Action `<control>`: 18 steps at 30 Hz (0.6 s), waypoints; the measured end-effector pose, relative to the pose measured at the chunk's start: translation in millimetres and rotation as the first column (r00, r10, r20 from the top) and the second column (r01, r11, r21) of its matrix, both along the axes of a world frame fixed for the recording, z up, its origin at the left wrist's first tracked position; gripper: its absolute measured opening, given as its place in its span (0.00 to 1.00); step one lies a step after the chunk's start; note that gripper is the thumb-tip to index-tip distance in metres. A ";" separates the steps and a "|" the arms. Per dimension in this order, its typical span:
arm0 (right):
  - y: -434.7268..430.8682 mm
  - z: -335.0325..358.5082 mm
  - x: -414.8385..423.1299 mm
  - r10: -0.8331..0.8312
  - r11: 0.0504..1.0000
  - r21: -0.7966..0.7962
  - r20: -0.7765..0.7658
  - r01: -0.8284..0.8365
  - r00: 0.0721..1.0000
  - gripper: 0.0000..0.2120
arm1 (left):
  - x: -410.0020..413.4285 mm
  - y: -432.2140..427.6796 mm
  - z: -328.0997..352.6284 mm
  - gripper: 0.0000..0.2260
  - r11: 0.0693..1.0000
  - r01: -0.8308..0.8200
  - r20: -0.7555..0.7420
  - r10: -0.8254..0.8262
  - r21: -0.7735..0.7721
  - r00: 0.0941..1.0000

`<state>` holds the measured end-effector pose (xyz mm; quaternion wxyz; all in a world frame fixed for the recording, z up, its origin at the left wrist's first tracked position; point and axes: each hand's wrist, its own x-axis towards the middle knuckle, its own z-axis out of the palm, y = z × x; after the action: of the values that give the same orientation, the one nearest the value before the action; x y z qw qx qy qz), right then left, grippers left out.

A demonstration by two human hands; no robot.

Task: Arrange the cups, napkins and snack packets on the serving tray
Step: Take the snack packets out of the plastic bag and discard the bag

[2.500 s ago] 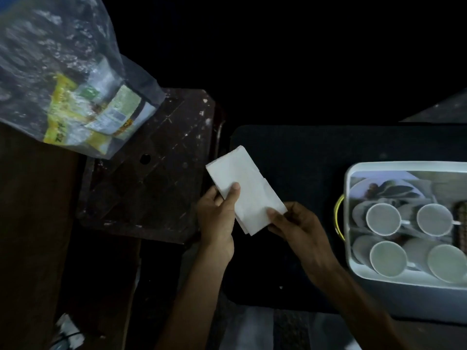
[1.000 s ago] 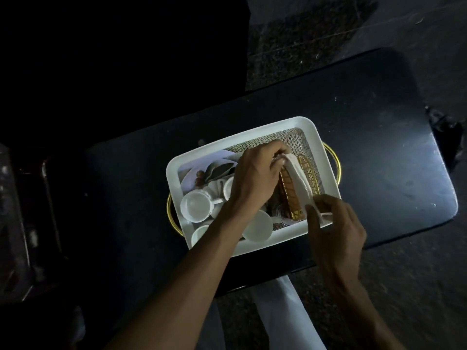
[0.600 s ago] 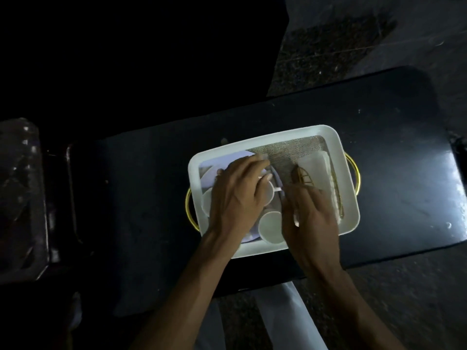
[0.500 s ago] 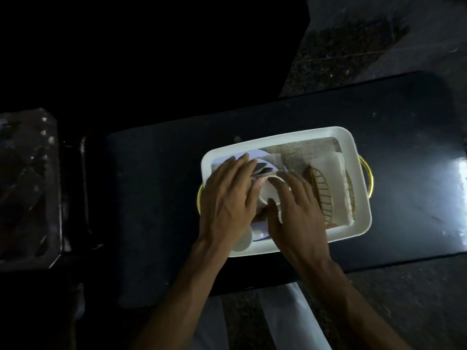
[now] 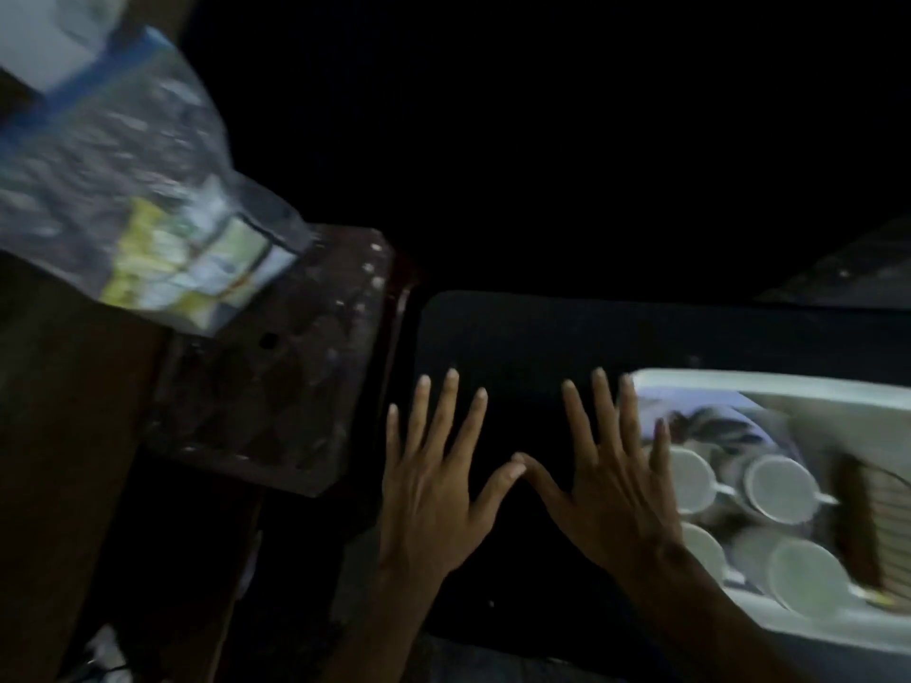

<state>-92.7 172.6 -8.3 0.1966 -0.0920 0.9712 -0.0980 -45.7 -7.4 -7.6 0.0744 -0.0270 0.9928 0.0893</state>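
both hands empty, left hand [image 5: 434,490] and right hand [image 5: 611,490] spread flat, thumbs touching; white serving tray [image 5: 715,382] with cups [image 5: 781,488] just beside right fingers [image 5: 628,416].

white tray [image 5: 700,382], white cups [image 5: 781,488], black table [image 5: 522,337], yellow-green packets [image 5: 197,253]

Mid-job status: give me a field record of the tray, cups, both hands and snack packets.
tray: white, at right, partly out of frame
cups: four visible inside tray
left hand: open, empty, over dark table
right hand: open, empty, overlaps tray's left end in view
snack packets: inside plastic bag, upper left, off tray
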 end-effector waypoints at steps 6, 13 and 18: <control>-88.8 14.9 -5.3 0.061 0.998 -0.022 -0.020 -0.062 0.998 0.45 | 13.0 -99.2 16.5 0.32 0.982 -0.184 -0.127 0.188 0.048 0.974; -168.2 35.5 -10.2 0.132 0.991 -0.010 -0.025 -0.133 0.991 0.45 | -25.7 -244.1 64.9 0.28 0.907 -0.420 -0.515 0.363 0.007 0.776; -194.4 60.3 -8.2 0.103 0.992 -0.068 -0.013 -0.104 0.995 0.44 | -96.9 -351.9 124.8 0.31 0.874 -0.450 -0.646 0.238 -0.182 0.725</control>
<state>-100.9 -21.8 52.0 0.1936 -0.1493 0.9621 -0.1205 -142.6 -359.4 117.2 -0.2704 -0.1953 0.9408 -0.0600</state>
